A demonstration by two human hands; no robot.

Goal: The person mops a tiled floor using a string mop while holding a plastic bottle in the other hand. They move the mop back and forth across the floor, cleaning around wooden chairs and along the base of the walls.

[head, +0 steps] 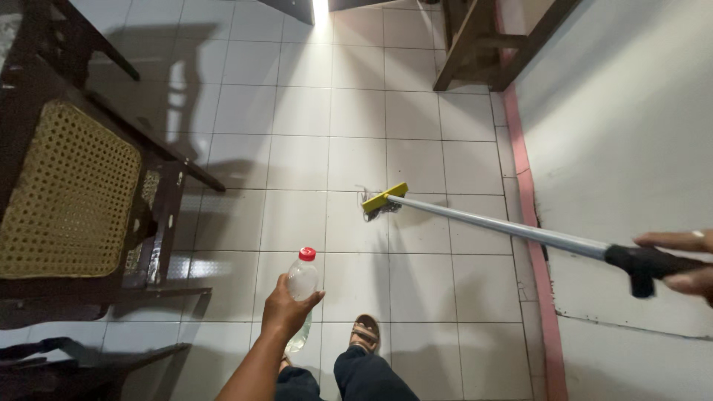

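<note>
My left hand (284,308) grips a clear plastic bottle (301,282) with a red cap, held upright low in the middle of the view. At the right edge, my right hand (685,261) holds the black grip of a long silver pole (505,226). The pole slants down to a yellow broom head (385,197) that rests on the white tiled floor (356,111), with a small dark clump of dirt under it. My sandalled foot (365,332) and dark trouser legs show below.
A dark wooden chair with a woven cane seat (67,193) stands at the left. Another wooden furniture frame (483,44) is at the top right. A pale wall with a pink skirting strip (529,215) runs along the right.
</note>
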